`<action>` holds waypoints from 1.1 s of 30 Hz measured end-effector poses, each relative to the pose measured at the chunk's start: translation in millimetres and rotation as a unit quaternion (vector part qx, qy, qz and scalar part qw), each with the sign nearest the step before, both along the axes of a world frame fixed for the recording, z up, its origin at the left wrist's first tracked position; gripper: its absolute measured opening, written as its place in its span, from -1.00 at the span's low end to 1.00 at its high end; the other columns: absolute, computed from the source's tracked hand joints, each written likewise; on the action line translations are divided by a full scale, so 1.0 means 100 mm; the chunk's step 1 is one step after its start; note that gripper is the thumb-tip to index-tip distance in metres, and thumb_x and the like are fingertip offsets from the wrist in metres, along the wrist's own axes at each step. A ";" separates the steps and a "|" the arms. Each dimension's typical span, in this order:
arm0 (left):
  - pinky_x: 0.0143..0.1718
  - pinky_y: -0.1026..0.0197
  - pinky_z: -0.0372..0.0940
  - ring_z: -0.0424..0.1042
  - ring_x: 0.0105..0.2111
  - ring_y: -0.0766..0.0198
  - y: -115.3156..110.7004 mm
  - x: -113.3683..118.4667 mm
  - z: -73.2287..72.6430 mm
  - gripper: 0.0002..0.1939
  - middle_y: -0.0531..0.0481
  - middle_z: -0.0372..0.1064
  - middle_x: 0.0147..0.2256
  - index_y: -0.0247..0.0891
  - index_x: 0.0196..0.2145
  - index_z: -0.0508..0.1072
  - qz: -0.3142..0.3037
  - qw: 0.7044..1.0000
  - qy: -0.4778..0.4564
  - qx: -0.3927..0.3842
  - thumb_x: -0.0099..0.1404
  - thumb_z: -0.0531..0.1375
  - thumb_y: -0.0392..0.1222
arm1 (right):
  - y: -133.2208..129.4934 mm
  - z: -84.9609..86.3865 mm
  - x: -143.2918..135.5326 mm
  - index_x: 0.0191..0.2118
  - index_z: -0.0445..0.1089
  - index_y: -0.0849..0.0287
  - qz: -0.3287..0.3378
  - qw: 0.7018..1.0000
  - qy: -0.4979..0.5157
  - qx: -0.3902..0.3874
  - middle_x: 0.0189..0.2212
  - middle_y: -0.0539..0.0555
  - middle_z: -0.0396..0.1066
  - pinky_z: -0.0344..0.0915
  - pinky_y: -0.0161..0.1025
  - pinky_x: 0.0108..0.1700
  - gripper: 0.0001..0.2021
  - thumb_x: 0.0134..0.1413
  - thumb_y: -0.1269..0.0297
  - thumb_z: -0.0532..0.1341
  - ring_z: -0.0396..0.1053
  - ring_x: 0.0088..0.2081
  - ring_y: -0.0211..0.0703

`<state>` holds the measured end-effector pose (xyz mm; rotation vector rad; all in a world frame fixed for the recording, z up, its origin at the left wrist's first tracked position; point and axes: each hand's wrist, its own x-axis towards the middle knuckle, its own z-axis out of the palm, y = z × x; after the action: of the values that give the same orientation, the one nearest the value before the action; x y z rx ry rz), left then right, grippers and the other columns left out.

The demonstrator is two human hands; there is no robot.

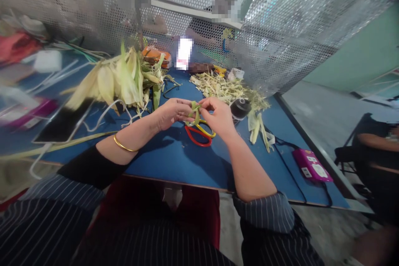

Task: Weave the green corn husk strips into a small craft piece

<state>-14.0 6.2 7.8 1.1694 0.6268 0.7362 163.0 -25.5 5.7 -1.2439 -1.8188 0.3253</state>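
Between my two hands, over the middle of the blue table (174, 160), is a looped strip of pale green corn husk (195, 110). My left hand (174, 113) has its fingers closed around the strip's left side. On the other side, my right hand (217, 116) pinches the strip between thumb and fingertips. Just below the hands lie scissors with red and yellow handles (199, 140); their blades are hidden. A black spool (240, 109) stands to the right of my right hand.
Whole corn husks (121, 79) are heaped at the back left, near a black tablet-like panel (64, 126) and a white cable. Cut husk pieces (222, 87) spread behind my hands. A lit phone (183, 53) leans before a perforated metal screen (174, 20). A purple box (311, 166) lies right.
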 end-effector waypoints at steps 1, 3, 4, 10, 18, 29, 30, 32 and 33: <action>-0.28 0.28 0.39 0.47 -0.38 0.33 -0.01 0.01 -0.01 -0.74 -0.11 0.49 -0.35 -0.41 -0.30 0.56 0.012 1.000 0.008 0.006 -0.03 0.29 -0.36 | -0.01 0.01 -0.01 -0.47 0.27 0.13 0.003 1.000 -0.005 0.005 -0.27 0.07 0.45 0.32 -0.16 -0.17 -0.92 -0.05 0.45 0.15 0.40 -0.27 -0.16; -0.34 0.31 0.38 0.44 -0.44 0.37 -0.04 0.03 -0.02 -0.74 -0.10 0.49 -0.38 -0.41 -0.30 0.56 0.047 0.999 0.022 0.005 -0.01 0.34 -0.30 | -0.03 0.03 -0.01 -0.47 0.28 0.14 0.010 1.000 -0.020 0.017 -0.25 0.08 0.45 0.31 -0.14 -0.12 -0.92 -0.05 0.45 0.15 0.40 -0.21 -0.14; -0.37 0.31 0.37 0.44 -0.46 0.38 -0.05 0.04 -0.01 -0.75 -0.10 0.49 -0.39 -0.42 -0.30 0.56 0.065 0.998 0.025 0.000 0.00 0.35 -0.29 | -0.03 0.04 -0.01 -0.47 0.29 0.14 0.014 0.999 -0.028 0.021 -0.23 0.09 0.44 0.30 -0.13 -0.12 -0.92 -0.04 0.45 0.15 0.40 -0.19 -0.13; -0.46 0.34 0.36 0.46 -0.42 0.35 -0.06 0.05 0.01 -0.73 -0.13 0.51 -0.31 -0.37 -0.24 0.57 0.111 0.993 0.015 -0.042 0.05 0.35 -0.26 | -0.03 0.06 0.05 -0.39 0.36 0.18 0.015 0.996 -0.075 0.039 -0.10 0.16 0.39 0.34 -0.18 -0.21 -0.93 0.03 0.44 0.15 0.42 -0.23 -0.15; -0.69 0.42 0.06 0.43 -0.50 0.38 0.03 0.03 0.00 -0.83 -0.09 0.50 -0.42 -0.38 -0.33 0.55 0.147 0.986 -0.026 -0.075 0.05 0.31 -0.34 | -0.07 0.07 0.01 -0.09 0.36 0.12 -0.041 0.932 -0.303 0.194 -0.03 0.17 0.37 0.17 -0.04 0.01 -0.80 0.16 0.38 0.12 0.31 -0.03 -0.02; -0.73 0.38 0.01 0.22 -0.68 0.48 -0.02 0.06 -0.03 -0.83 0.02 0.40 -0.57 -0.38 -0.34 0.57 0.143 0.988 0.038 -0.030 0.05 0.29 -0.29 | -0.09 -0.03 -0.14 -0.28 0.40 0.11 0.042 0.941 -0.223 0.250 -0.30 0.05 0.42 0.19 -0.15 -0.07 -0.88 0.16 0.41 0.13 0.35 -0.22 -0.18; -0.73 0.38 0.02 0.24 -0.68 0.46 -0.04 0.06 -0.02 -0.83 0.01 0.40 -0.58 -0.38 -0.35 0.57 0.140 0.989 0.055 -0.011 0.06 0.29 -0.29 | -0.09 -0.04 -0.14 -0.30 0.40 0.11 0.020 0.961 -0.155 0.228 -0.30 0.05 0.41 0.20 -0.16 -0.08 -0.90 0.14 0.40 0.14 0.35 -0.20 -0.17; -0.71 0.37 0.06 0.34 -0.63 0.40 -0.07 0.06 0.00 -0.85 -0.03 0.44 -0.55 -0.37 -0.37 0.58 0.120 0.989 0.081 0.018 0.05 0.28 -0.28 | -0.08 -0.05 -0.15 -0.36 0.37 0.14 -0.024 0.986 -0.034 0.158 -0.33 0.05 0.39 0.24 -0.19 -0.15 -0.93 0.12 0.37 0.15 0.35 -0.24 -0.17; -0.70 0.37 0.07 0.40 -0.57 0.36 -0.08 0.06 0.01 -0.84 -0.06 0.47 -0.51 -0.36 -0.37 0.58 0.107 0.990 0.086 0.026 0.04 0.29 -0.27 | -0.08 -0.05 -0.15 -0.40 0.35 0.14 -0.045 0.992 0.008 0.116 -0.39 0.03 0.37 0.25 -0.22 -0.22 -0.92 0.11 0.35 0.15 0.34 -0.30 -0.19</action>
<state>-8.0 -1.9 8.3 1.2354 0.8927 0.8421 147.8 -33.2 1.0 -1.1512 -1.7269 0.0696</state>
